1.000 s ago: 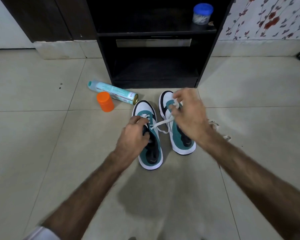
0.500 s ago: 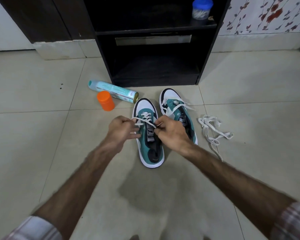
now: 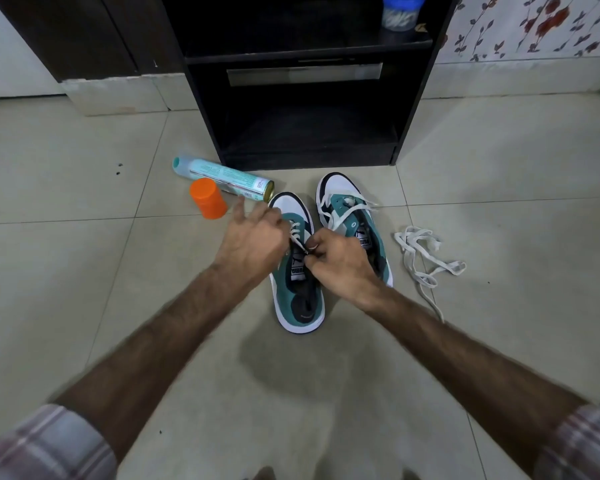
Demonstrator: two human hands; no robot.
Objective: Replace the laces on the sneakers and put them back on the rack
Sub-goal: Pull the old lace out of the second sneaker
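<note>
Lacing the left-hand sneaker, mid-frame on the floor.

The right hand (image 3: 340,263) pinched the white lace (image 3: 297,239) over the near sneaker (image 3: 297,271), its grip closed tight, likely to feed an eyelet. The left hand (image 3: 253,239) lay at the shoe's side, perhaps to steady it; whether it held lace I could not tell. The second sneaker (image 3: 352,216) waited beside it, below the rack (image 3: 309,98); a loose lace (image 3: 426,258) lay right.

Glossy floor tiles (image 3: 84,271), flat cloth laces (image 3: 426,261), plastic orange cap (image 3: 208,198)
</note>
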